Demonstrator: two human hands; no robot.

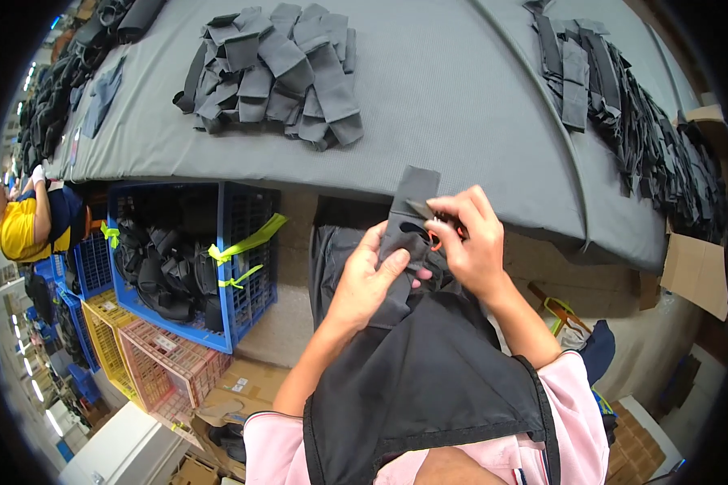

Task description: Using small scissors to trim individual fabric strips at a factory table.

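Observation:
In front of my body, my left hand (362, 281) grips a dark grey fabric strip (419, 181), thumb on top and fingers beneath. The strip's upper end sticks up toward the table edge, and its lower part folds over near my lap. Closed around small thread snips (435, 236) with orange and black handles is my right hand (476, 242). The pale blade of the snips lies against the strip, beside a fold in the fabric. Whether it is cutting I cannot tell. A black apron (429, 380) covers my front.
A grey cloth-covered table (445, 97) spans the far side. On it lie a pile of grey fabric pieces (275, 73) and a long dark heap of strips (623, 105). Left stand a blue crate (228, 323) of black items and a pink crate (170, 356). A person in yellow (23, 230) is far left.

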